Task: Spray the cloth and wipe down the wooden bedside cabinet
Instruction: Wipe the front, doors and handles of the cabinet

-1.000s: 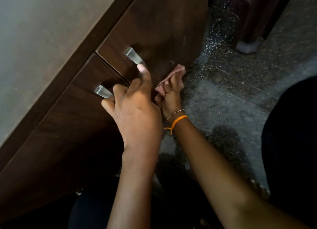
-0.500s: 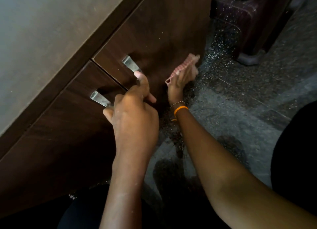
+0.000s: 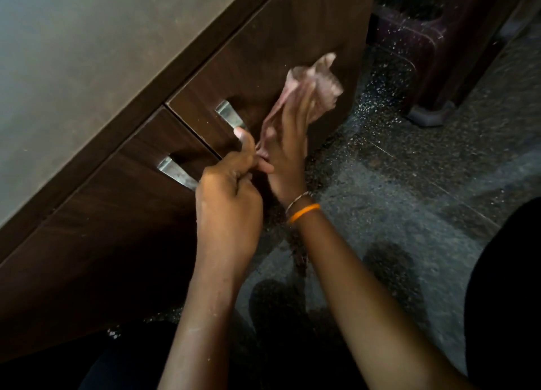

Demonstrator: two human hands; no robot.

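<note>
Gripping a bunched pink cloth (image 3: 304, 91), the right hand (image 3: 288, 144) has its fingers wrapped over the fabric and holds it against the dark wooden cabinet (image 3: 263, 56), on the door panel to the right of the upper metal handle (image 3: 231, 117). Its wrist carries an orange band (image 3: 304, 212) and a thin bracelet, while the left hand (image 3: 228, 202) sits curled in a loose fist beside the lower metal handle (image 3: 175, 170), thumb stretched toward the cloth's trailing end; whether it grips anything cannot be told. Below lies a speckled stone floor (image 3: 409, 185).
</note>
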